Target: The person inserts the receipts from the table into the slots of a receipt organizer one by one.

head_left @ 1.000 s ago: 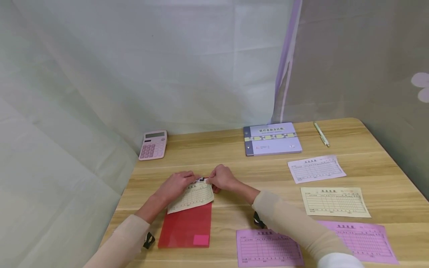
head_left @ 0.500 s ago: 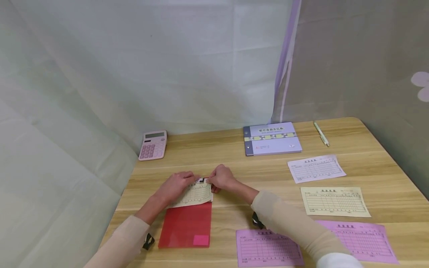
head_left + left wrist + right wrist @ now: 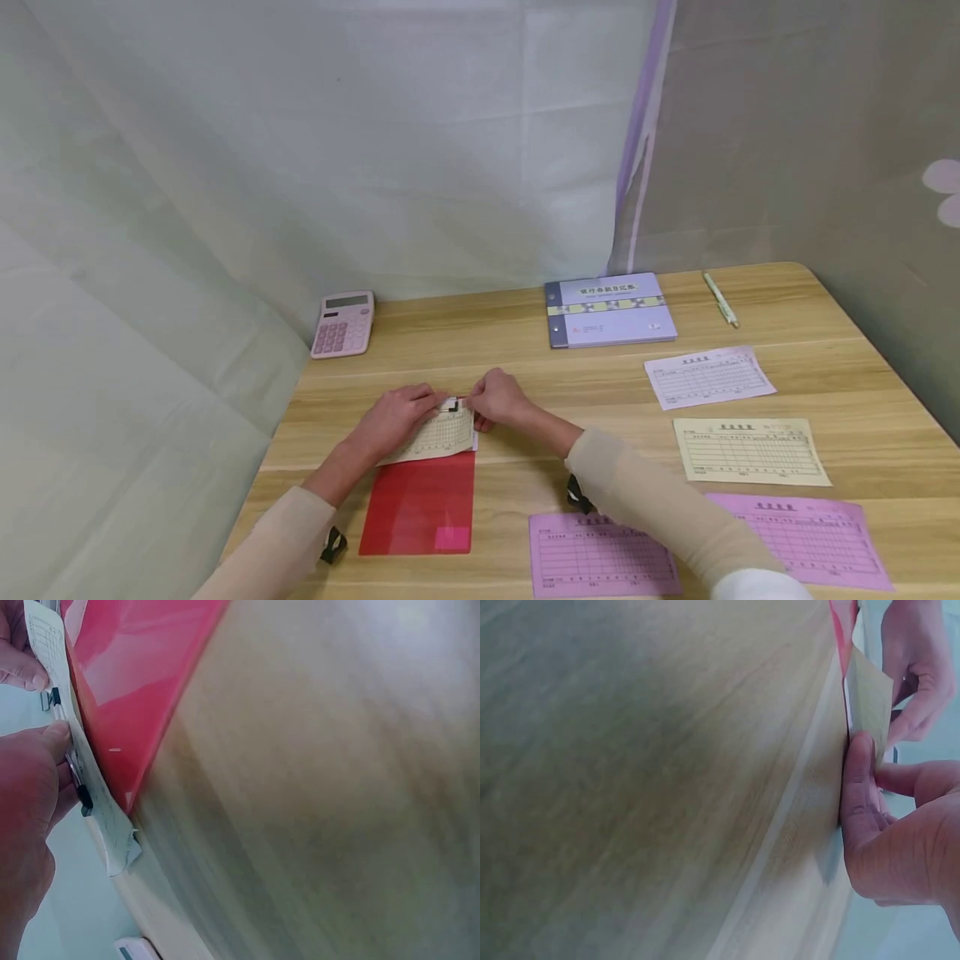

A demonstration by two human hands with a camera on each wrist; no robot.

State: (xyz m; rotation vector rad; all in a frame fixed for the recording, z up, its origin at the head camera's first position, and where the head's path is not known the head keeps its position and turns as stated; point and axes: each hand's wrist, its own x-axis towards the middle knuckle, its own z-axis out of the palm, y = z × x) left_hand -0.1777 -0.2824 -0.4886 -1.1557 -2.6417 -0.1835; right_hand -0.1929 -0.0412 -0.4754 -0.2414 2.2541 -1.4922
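A red clipboard [image 3: 420, 508] with a pink label lies on the table, its top end under both hands. Over its upper part is a pale yellow printed slip [image 3: 438, 437]; a paler sheet's edge peeks out beneath on the right. My left hand [image 3: 393, 421] grips the metal clip [image 3: 73, 765] with black ends at the board's top, thumb on the bar in the left wrist view. With thumb and fingers, my right hand [image 3: 498, 400] pinches the slip's upper right corner, and in the right wrist view the papers [image 3: 870, 697] stand up between its fingertips.
To the right lie a white slip [image 3: 708, 377], a yellow slip [image 3: 750, 452] and two pink slips [image 3: 600, 558], partly under the right sleeve. Along the back are a pink calculator [image 3: 343, 325], a purple account book [image 3: 611, 310] and a pen [image 3: 720, 298]. A curtain hangs behind.
The yellow slip's lower edge has shifted up, showing more of the red board and a paler sheet's edge at right. The board has moved slightly right; both hands stay nearly in place.
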